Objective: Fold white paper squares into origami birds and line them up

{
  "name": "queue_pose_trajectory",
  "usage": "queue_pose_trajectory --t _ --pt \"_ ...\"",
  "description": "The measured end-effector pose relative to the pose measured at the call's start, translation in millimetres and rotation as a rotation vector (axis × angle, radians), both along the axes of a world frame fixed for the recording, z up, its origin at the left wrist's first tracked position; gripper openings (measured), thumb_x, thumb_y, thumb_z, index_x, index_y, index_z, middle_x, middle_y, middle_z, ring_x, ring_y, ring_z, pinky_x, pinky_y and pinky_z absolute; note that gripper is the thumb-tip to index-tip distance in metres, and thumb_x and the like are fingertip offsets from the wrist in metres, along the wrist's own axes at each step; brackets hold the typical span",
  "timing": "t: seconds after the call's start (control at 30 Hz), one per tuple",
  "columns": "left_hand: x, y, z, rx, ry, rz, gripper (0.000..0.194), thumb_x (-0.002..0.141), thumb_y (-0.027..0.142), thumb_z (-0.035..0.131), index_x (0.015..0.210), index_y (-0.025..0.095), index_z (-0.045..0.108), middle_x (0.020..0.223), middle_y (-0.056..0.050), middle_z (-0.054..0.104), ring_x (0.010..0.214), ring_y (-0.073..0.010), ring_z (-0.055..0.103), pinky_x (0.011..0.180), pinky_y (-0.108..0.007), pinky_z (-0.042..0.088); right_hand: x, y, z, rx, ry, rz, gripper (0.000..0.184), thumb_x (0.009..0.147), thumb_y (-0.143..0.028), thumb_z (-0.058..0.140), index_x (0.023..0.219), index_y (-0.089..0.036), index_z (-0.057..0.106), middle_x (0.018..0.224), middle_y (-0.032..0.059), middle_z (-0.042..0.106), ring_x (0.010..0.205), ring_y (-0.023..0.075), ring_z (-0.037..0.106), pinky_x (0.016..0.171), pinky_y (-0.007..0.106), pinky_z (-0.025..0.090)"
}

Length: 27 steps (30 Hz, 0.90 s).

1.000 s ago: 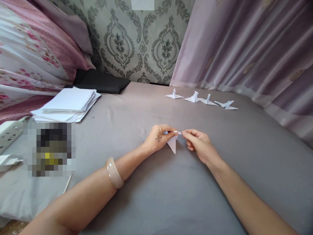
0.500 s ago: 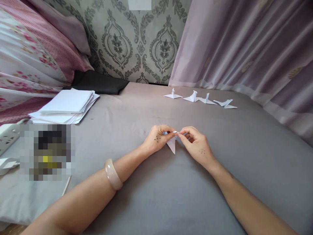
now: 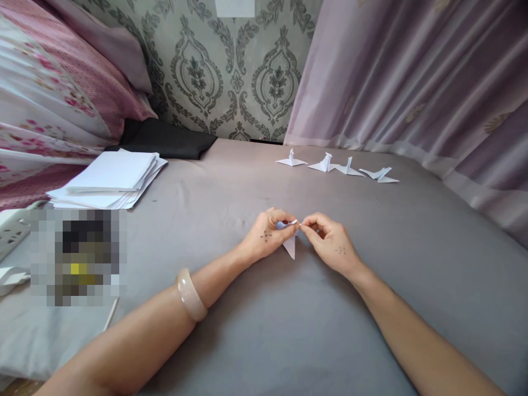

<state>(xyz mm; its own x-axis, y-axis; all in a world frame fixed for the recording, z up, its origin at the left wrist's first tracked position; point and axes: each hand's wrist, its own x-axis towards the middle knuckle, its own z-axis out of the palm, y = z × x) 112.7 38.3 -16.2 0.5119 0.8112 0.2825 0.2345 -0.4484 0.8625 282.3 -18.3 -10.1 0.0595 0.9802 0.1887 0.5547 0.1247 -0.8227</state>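
A white paper crane [image 3: 290, 248] is held just above the grey sheet, one pointed wing hanging down toward me. My left hand [image 3: 270, 234] pinches its body between thumb and fingers and hides much of it. My right hand [image 3: 328, 239] is closed in a pinch on a small tip of the same paper, close to the left fingertips. Further back and to the right stand several finished paper cranes [image 3: 325, 163] in a loose row, beyond reach of either hand's fingers.
A stack of white paper [image 3: 111, 173] lies at the back left, before a black folded item [image 3: 165, 142]. A white power strip [image 3: 16, 228] and a blurred-out patch [image 3: 82, 258] are at the left edge. Curtains [image 3: 391, 82] hang along the right side.
Both hands stay almost in place, still pinching the paper crane, with only slight finger movement. The rest of the scene shifts a little with the camera.
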Motion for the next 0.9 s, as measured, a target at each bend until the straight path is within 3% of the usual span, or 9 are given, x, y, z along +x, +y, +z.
queue_pose_trajectory --t 0.13,0.3,0.4,0.5,0.63,0.73,0.83,0.9 --pt "-2.2 -0.9 0.1 0.124 0.182 0.031 0.022 0.078 0.031 0.07 0.095 0.019 0.063 0.093 -0.004 0.066 0.087 -0.0191 0.058 0.078 -0.031 0.046 -2.1 2.4 2.6 0.149 -0.126 0.006 0.013 0.09 -0.024 0.052 0.079 -0.023 0.06 0.084 0.0012 0.059 0.077 0.0139 0.056 0.07 0.026 0.042" --pt "-4.1 1.2 -8.0 0.188 0.341 0.083 0.006 0.081 0.017 0.056 0.076 0.019 0.056 0.076 -0.002 0.06 0.074 -0.016 0.056 0.07 -0.028 0.043 0.1 3.9 -0.4 0.25 -0.089 -0.074 0.016 0.092 -0.026 0.05 0.096 -0.023 0.066 0.098 0.0048 0.066 0.089 0.0164 0.061 0.074 0.028 0.047" --pt "-5.5 3.3 -11.9 0.154 0.371 0.25 0.007 0.082 0.013 0.052 0.083 0.019 0.055 0.08 -0.003 0.062 0.075 -0.0167 0.058 0.069 -0.028 0.043 -0.6 1.1 -2.5 0.291 -0.101 -0.143 0.018 0.092 -0.024 0.051 0.099 -0.021 0.067 0.098 0.0053 0.067 0.087 0.0164 0.063 0.071 0.028 0.049" --pt "-6.4 2.1 -10.2 0.022 0.335 0.375 0.015 0.082 0.021 0.057 0.097 0.019 0.055 0.083 -0.003 0.065 0.077 -0.0181 0.062 0.071 -0.03 0.045 -4.1 -3.4 -5.7 0.251 -0.174 -0.064 0.019 0.092 -0.021 0.05 0.097 -0.021 0.068 0.097 0.0043 0.069 0.089 0.0168 0.064 0.076 0.029 0.049" --pt "-4.5 -5.5 -0.6 -0.277 0.143 0.333 0.047 0.075 0.03 0.068 0.117 0.017 0.051 0.097 -0.007 0.069 0.073 -0.0164 0.065 0.067 -0.028 0.049 -7.8 -7.9 -11.6 0.17 -0.336 0.062 0.026 0.091 -0.017 0.048 0.108 -0.023 0.067 0.107 0.0039 0.071 0.098 0.0198 0.061 0.087 0.034 0.049" --pt "-5.8 -5.3 6.2 -0.409 0.037 0.356 0.044 0.077 0.024 0.06 0.119 0.014 0.054 0.097 -0.008 0.07 0.056 -0.0122 0.061 0.058 -0.026 0.048 -7.2 -7.9 -15.8 0.141 -0.411 0.066 0.029 0.09 -0.018 0.05 0.115 -0.021 0.065 0.114 0.0052 0.069 0.103 0.0224 0.059 0.091 0.038 0.049" --pt "-15.3 6.9 7.9 -0.254 0.093 0.518 0.026 0.078 0.019 0.051 0.097 0.014 0.068 0.079 -0.005 0.069 0.061 -0.0145 0.06 0.064 -0.028 0.048 -5.3 -5.3 -19.0 0.158 -0.447 0.055 0.028 0.09 -0.019 0.05 0.114 -0.019 0.065 0.116 0.0066 0.068 0.106 0.0234 0.057 0.094 0.041 0.048" --pt "-24.0 17.9 5.5 -0.093 0.197 0.573 0.025 0.077 0.014 0.049 0.089 0.015 0.071 0.08 -0.006 0.069 0.07 -0.0172 0.06 0.071 -0.03 0.048 -4.9 -3.2 -20.4 0.179 -0.467 0.051 0.028 0.091 -0.019 0.049 0.112 -0.019 0.066 0.117 0.0073 0.067 0.107 0.0238 0.057 0.095 0.042 0.048"
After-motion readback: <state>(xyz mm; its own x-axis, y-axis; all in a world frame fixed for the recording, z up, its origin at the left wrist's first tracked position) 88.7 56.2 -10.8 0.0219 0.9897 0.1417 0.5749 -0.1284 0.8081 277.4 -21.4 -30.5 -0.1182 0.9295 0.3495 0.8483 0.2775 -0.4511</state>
